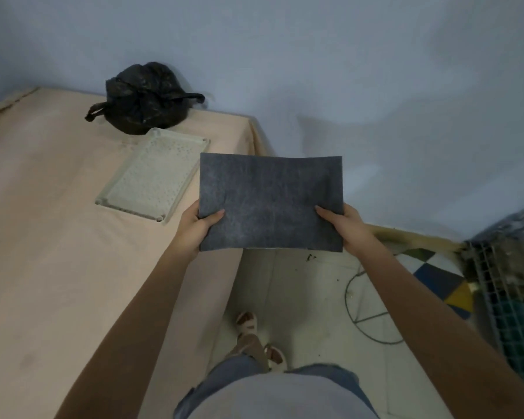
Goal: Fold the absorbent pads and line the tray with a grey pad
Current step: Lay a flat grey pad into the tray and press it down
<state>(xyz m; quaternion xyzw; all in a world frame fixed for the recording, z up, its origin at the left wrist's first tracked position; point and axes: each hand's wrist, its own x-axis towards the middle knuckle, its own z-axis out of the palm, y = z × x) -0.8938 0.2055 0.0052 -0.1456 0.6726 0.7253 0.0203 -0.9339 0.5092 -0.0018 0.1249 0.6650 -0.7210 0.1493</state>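
Head view: my left hand and right hand grip the grey pad in air, off the tabletop's right edge. Next: square it over the tray near the far-right corner, lower flat.

Person, head view: both forearms bare, no sleeves in view; left hand and right hand without gloves, rings or watch. Light grey top over blue denim jeans with frayed edges. White open sandals with straps on both feet.
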